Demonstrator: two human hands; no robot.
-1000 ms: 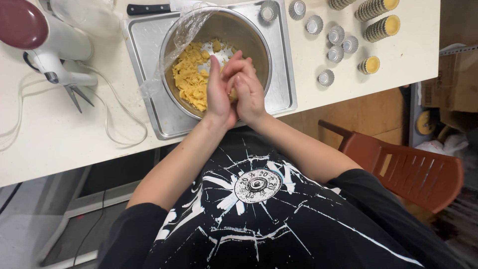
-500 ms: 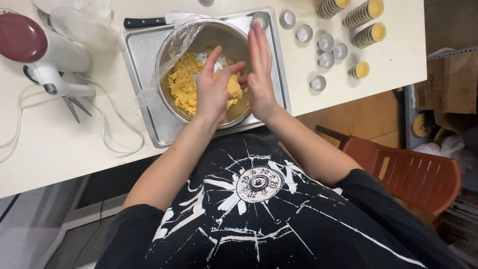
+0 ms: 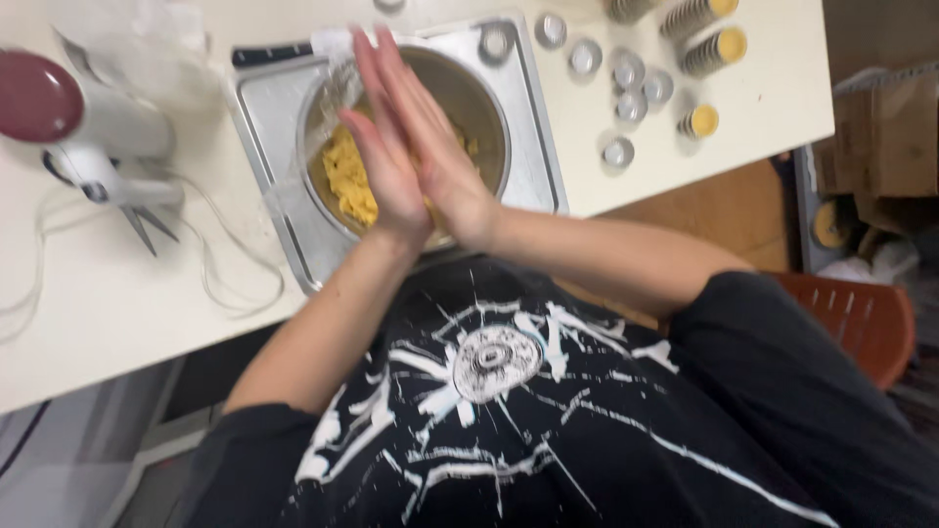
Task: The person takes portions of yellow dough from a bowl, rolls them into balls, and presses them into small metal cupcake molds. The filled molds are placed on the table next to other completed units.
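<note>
dough in bowl, bowl on tray

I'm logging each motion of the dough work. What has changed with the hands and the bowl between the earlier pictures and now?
The left hand and right hand, pressed together a second ago and parted half a second ago, are flat palm to palm again over the metal bowl. Whether anything lies between them cannot be seen. The yellow dough, the tray and the hand mixer lie as before.

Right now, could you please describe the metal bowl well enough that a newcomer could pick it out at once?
Start from the steel tray on the pale table. The metal bowl sits in it, under the pressed-together hands. Unlike the tiny tins to its right, it is large, round and holds crumbly yellow dough.
</note>
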